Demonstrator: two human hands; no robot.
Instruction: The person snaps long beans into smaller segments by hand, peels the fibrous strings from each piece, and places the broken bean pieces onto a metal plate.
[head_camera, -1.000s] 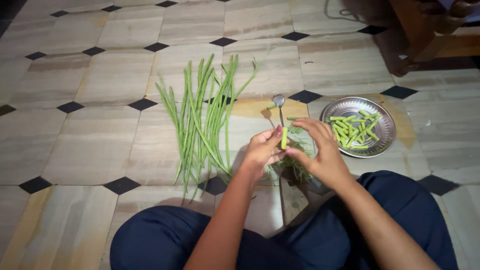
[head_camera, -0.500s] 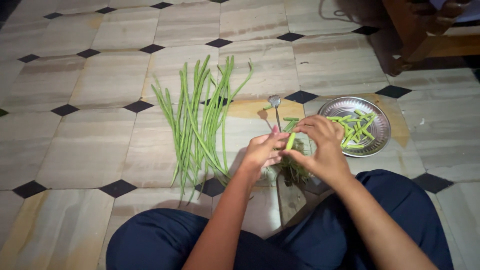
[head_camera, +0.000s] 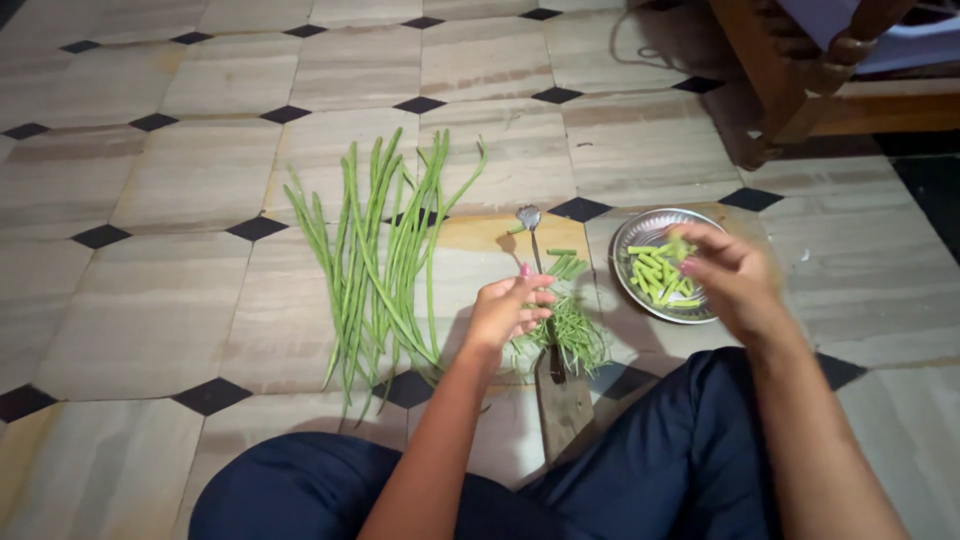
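So the person is sitting cross-legged on a tiled floor (head_camera: 180, 180), dark blue trousers (head_camera: 660, 460) at the bottom of the view. The right hand (head_camera: 728, 275) is out over a round steel plate (head_camera: 640, 225), fingers loosely curled, and a blurry bit of green sits right at the fingertips. Can't tell if that grip is actually pinching a piece or has let go, since it blends into the cut bean pieces (head_camera: 655, 278) piled in the plate just under it.

The left hand (head_camera: 512, 310) is closer to the body, fingers half curled, and I can't make out anything held in that grip either, too small to say. Right beside it, touching or nearly so on the thumb side, is the upright blade of a floor cutter (head_camera: 535, 240) rising from a wooden board (head_camera: 562, 410) that runs back toward the legs. Scraps and trimmed ends (head_camera: 572, 330) are heaped around the blade, just past the left hand's fingers.

Further out to the left of that hand there's a loose spread of long green beans (head_camera: 375, 260) lying lengthwise on the floor, uncut, well apart from the plate. Wooden furniture legs (head_camera: 790, 90) sit far beyond the right hand, top corner.
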